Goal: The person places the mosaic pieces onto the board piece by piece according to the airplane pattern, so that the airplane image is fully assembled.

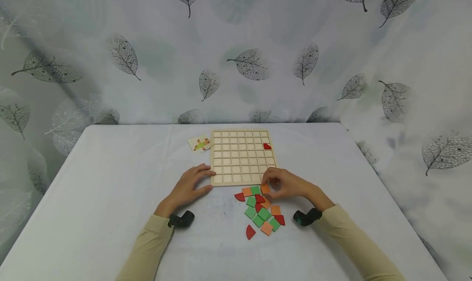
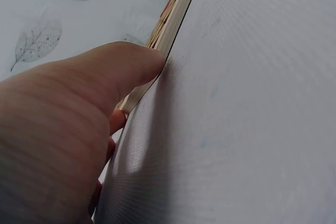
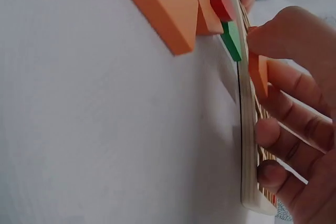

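Note:
A wooden grid board (image 1: 236,156) lies on the table with one red quarter-circle tile (image 1: 267,146) in a cell near its right edge. My left hand (image 1: 188,186) rests at the board's lower left side, fingers loosely extended; in the left wrist view the thumb (image 2: 136,64) touches the board's edge (image 2: 181,11). With thumb and fingers, my right hand (image 1: 289,184) pinches an orange square tile (image 3: 258,74) at the board's lower right corner. The right wrist view shows that tile just over the board's rim (image 3: 248,145), the other fingers curled beside it.
Several loose tiles lie below the board: green squares (image 1: 250,212), orange squares (image 1: 267,228) and red quarter circles (image 1: 250,232). A small pattern card (image 1: 200,144) sits by the board's upper left. The white-covered table (image 1: 110,199) reaches a leaf-print curtain (image 1: 155,68) behind.

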`<state>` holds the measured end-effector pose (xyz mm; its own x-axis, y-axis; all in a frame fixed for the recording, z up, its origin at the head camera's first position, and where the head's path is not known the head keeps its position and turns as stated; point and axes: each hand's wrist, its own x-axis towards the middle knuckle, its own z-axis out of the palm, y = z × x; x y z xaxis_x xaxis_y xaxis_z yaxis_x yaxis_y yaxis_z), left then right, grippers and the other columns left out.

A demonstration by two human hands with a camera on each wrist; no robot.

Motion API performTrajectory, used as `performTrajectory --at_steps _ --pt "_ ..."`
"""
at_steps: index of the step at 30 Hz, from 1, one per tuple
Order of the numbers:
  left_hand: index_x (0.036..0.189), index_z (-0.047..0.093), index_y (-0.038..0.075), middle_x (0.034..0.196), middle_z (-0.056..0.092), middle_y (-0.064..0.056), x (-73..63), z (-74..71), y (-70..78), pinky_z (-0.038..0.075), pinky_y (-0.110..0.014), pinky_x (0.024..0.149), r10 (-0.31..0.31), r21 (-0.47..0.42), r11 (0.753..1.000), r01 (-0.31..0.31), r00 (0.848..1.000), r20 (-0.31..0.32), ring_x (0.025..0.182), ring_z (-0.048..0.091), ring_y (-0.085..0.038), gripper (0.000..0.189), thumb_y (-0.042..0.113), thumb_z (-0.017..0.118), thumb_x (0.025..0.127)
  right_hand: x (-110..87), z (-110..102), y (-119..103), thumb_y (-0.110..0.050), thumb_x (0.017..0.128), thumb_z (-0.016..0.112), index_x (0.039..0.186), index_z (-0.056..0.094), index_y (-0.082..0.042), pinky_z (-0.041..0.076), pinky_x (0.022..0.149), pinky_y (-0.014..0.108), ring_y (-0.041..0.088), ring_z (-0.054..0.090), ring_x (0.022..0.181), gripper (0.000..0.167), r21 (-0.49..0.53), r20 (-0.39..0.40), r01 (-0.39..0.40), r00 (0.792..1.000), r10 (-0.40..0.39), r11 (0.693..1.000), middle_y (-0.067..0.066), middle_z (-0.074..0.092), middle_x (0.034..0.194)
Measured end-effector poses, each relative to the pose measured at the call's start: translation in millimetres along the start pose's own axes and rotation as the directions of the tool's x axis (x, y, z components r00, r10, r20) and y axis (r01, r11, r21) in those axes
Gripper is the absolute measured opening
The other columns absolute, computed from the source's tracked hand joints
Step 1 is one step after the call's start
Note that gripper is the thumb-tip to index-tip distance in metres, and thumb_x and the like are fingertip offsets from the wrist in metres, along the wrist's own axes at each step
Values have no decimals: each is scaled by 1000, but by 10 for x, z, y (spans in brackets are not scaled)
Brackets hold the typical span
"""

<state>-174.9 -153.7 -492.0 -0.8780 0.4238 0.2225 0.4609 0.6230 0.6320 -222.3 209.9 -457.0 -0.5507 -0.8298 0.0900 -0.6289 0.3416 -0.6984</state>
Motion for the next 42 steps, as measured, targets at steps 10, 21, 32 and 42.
performTrajectory --at_steps 10,21,32,42 --pt "130 61 15 143 50 -10 -2 -20 11 23 -57 114 -13 7 1000 12 1000 8 140 35 -33 42 25 71 90 8 -55 62 -4 80 76 101 65 -8 44 56 21 18 52 66 24 37 -54 20 998 -17 999 1 60 89" --pt "130 62 16 143 50 -10 -4 -9 -2 23 -57 114 -7 -9 1000 7 1000 0 141 35 -33 42 25 71 90 29 -132 146 8 78 75 101 65 3 48 52 35 31 55 63 26 57 -144 39 989 -31 998 15 61 84" --pt "130 62 16 143 50 -10 -4 -9 -1 23 -58 114 -3 -8 1000 3 1000 1 141 34 -33 42 25 71 90 73 -325 -132 12 79 72 100 64 12 51 56 35 31 55 64 23 64 -154 -9 988 19 998 24 61 83" --pt "129 62 15 143 50 -10 -1 -16 2 23 -57 114 -2 -4 1000 2 1000 -2 141 35 -33 42 25 71 90 123 -356 38 11 78 72 100 64 12 47 56 24 34 53 64 24 14 -205 -8 979 11 1000 24 59 81"
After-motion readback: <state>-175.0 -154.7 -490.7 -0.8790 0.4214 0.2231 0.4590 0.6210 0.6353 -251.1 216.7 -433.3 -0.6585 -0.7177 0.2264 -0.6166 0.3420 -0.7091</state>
